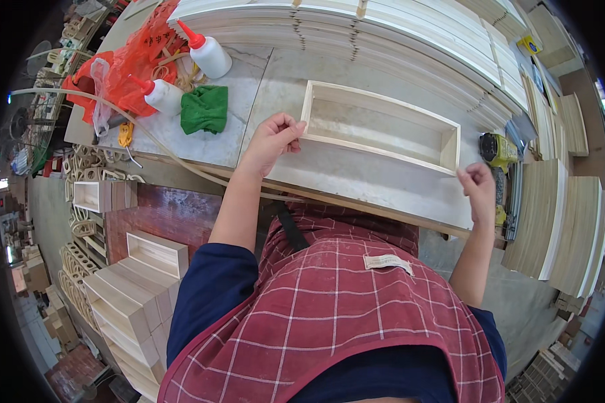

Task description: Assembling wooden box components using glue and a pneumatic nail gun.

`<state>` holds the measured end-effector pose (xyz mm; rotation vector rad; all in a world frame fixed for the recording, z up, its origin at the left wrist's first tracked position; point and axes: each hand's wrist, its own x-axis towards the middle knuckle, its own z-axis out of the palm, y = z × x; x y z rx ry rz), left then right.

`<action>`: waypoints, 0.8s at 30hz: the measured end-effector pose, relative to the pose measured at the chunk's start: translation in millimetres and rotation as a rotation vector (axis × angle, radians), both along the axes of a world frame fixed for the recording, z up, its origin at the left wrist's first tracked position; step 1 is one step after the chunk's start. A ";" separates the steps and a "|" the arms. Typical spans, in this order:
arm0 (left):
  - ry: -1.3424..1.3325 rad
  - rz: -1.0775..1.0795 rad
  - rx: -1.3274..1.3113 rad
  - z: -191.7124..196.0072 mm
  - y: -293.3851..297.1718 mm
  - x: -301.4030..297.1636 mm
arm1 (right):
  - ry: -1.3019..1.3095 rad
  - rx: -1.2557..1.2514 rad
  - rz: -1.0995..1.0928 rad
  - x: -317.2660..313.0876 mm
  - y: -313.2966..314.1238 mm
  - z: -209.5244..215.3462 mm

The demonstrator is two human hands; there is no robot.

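Note:
A long rectangular frame of pale wood [383, 109] lies on the worktable in front of me, and the tabletop shows through it. At its left end, my left hand [273, 142] is closed, with thumb and forefinger pinching the short side. My right hand [477, 191] has curled fingers, the tips meeting the frame's near right corner. A yellow-green power tool [497, 150], perhaps a nailer, lies just beyond the right hand. Left of the frame are a folded green cloth [204, 109] and two white squeeze bottles with red nozzles, one upright [212, 58], the other tilted [163, 96].
Long stacked wood strips [410, 40] line the table's back. Red plastic bags [124, 70] lie at the far left, and a pale hose [158, 141] crosses the table edge. Finished wooden boxes [131, 289] are stacked low on the left. Boards [534, 215] stand at the right.

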<state>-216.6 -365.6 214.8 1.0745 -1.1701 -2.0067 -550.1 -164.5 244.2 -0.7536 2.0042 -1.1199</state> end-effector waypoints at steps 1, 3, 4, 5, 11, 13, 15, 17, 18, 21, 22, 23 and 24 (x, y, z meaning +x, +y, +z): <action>0.001 0.002 0.003 0.0 -0.2 0.1 | 0.118 -0.114 -0.005 3.2 -2.1 10.0; -0.051 -0.035 -0.038 1.9 -2.0 -1.1 | 0.236 -0.220 -0.023 17.1 -6.8 26.4; -0.049 -0.045 -0.037 3.7 0.0 -1.9 | 0.204 -0.244 -0.038 27.0 -14.0 33.6; -0.100 -0.164 -0.077 6.5 3.4 -1.9 | 0.173 -0.271 -0.049 34.8 -19.8 37.6; -0.193 -0.366 -0.259 25.3 7.7 3.7 | -0.153 -0.254 -0.055 93.1 4.1 19.0; -0.230 -0.107 -0.405 26.4 -7.9 -6.6 | -0.629 -0.163 0.091 124.2 2.4 18.7; -0.220 -0.056 -0.429 19.8 -19.7 -27.3 | -0.990 -0.031 0.197 148.8 -14.6 14.3; -0.091 -0.023 -0.579 -2.8 -26.4 -44.2 | -0.990 0.081 0.265 169.1 -42.4 10.0; -0.085 -0.023 -0.579 -15.5 -27.7 -54.2 | -0.985 0.081 0.263 175.7 -55.6 8.4; 0.052 -0.030 -0.534 -33.5 -23.2 -71.9 | -0.922 0.200 0.157 190.2 -81.1 1.0; -0.009 -0.034 -0.586 -27.2 -17.6 -71.6 | -0.856 0.218 0.146 194.0 -84.4 -1.0; -0.068 -0.039 -0.636 -24.0 -13.7 -71.8 | -0.788 0.235 0.133 196.9 -86.1 -3.1; -0.058 -0.045 -0.633 -24.8 -12.2 -74.0 | -0.782 0.236 0.122 198.3 -85.7 -6.9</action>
